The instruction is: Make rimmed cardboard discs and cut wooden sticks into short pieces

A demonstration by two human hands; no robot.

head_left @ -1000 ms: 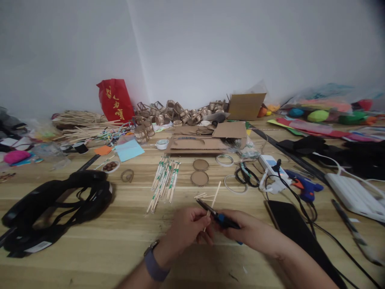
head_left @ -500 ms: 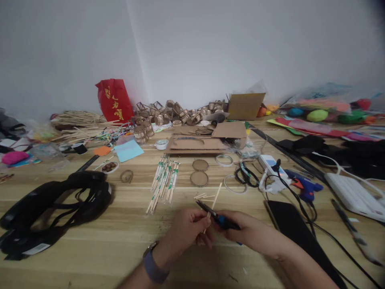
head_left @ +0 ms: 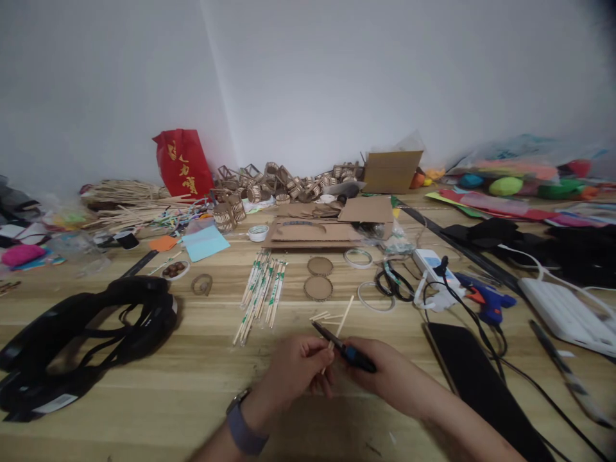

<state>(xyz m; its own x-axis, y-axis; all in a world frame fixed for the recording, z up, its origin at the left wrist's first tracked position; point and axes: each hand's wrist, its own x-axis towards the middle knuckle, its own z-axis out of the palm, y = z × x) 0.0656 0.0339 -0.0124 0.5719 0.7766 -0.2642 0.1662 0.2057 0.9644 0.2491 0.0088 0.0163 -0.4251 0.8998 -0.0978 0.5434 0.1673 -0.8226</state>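
Between the fingertips of my left hand (head_left: 305,366) is a thin wooden chopstick (head_left: 345,316), its upper part slanting up to the right. My right hand (head_left: 380,369) is closed round the dark and blue handles of scissors (head_left: 332,335), whose blades lie across the chopstick just above my left fingers. Several short cut stick pieces (head_left: 326,316) rest on the table just beyond. Further left lie wrapped chopsticks (head_left: 262,289) in clear sleeves with green print. Two round cardboard discs (head_left: 318,289) sit behind the cut pieces.
A phone (head_left: 474,378), cables and a blue glue gun (head_left: 488,301) lie to the right. On the left is a black strapped headset (head_left: 91,327). Cardboard sheets (head_left: 317,236), tape rolls (head_left: 359,258) and a pile of small stick-and-cardboard crafts (head_left: 289,183) stand further back.
The scissor handles look drawn closer together, and my right hand has shifted slightly left. The chopstick's tip sits a little lower and further left.
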